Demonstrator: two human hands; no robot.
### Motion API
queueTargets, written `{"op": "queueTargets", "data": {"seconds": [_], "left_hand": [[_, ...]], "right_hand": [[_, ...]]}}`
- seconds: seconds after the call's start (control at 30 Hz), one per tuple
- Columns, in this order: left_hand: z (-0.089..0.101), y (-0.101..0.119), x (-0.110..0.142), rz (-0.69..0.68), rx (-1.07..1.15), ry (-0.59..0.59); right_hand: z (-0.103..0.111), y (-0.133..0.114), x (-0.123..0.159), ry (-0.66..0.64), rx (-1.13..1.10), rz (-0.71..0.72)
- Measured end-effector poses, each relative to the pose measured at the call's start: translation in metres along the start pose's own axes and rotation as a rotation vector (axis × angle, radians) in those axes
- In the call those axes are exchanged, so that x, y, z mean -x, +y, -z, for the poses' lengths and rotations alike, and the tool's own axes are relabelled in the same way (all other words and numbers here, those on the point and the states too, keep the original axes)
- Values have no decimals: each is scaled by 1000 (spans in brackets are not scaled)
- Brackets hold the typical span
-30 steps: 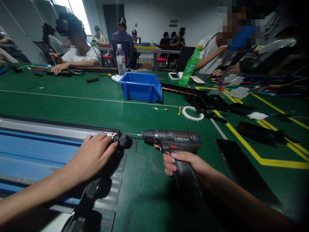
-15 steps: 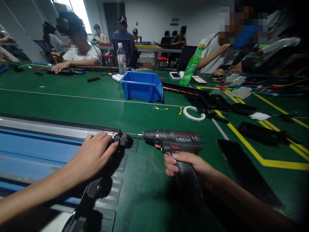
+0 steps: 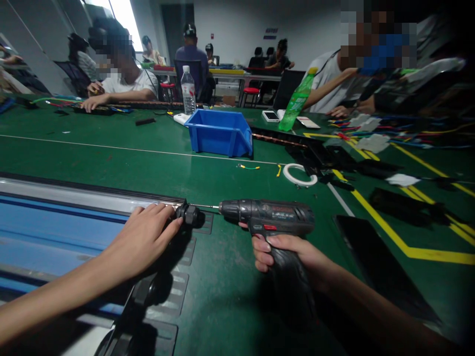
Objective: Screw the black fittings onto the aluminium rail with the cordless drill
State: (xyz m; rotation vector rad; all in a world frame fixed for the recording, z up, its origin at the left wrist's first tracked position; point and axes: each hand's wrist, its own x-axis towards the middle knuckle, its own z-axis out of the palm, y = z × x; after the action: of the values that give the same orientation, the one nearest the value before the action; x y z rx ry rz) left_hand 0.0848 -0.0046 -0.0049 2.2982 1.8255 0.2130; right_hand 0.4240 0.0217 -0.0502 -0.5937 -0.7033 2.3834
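Observation:
My right hand [image 3: 285, 249] is wrapped round the grip of a dark cordless drill [image 3: 272, 216]. Its thin bit points left into a black fitting [image 3: 189, 215] at the end of a long blue and silver panel [image 3: 63, 222]. My left hand [image 3: 143, 237] rests palm down on the panel's end, fingers curled over the edge and touching the black fitting.
A blue bin [image 3: 219, 132], a white tape ring [image 3: 297, 174], a green bottle [image 3: 297, 101] and a water bottle [image 3: 188, 91] stand on the green table [image 3: 111, 163]. Black parts and coloured wires lie at the right. Several people sit at the far side.

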Motion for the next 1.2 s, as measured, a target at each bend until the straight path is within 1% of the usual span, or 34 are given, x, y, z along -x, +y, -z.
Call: {"op": "queueTargets", "data": {"seconds": [0.13,0.3,0.5,0.9,1.2], "left_hand": [[0,0,0,-10,-34,-1],[1,1,0,-15,-43,-4],[0,0,0,-25,-34,16],[1,1,-1,-15,-19,-2],[1,1,-1,-12,-28,-3]], "right_hand": [[-2,0,0,-14,-1,6],[-4,-1,0,7,5,15],[-3,0,-1,4,21,11],[-2,0,-1,-4,25,26],[-2,-1,0,9,3,4]]}}
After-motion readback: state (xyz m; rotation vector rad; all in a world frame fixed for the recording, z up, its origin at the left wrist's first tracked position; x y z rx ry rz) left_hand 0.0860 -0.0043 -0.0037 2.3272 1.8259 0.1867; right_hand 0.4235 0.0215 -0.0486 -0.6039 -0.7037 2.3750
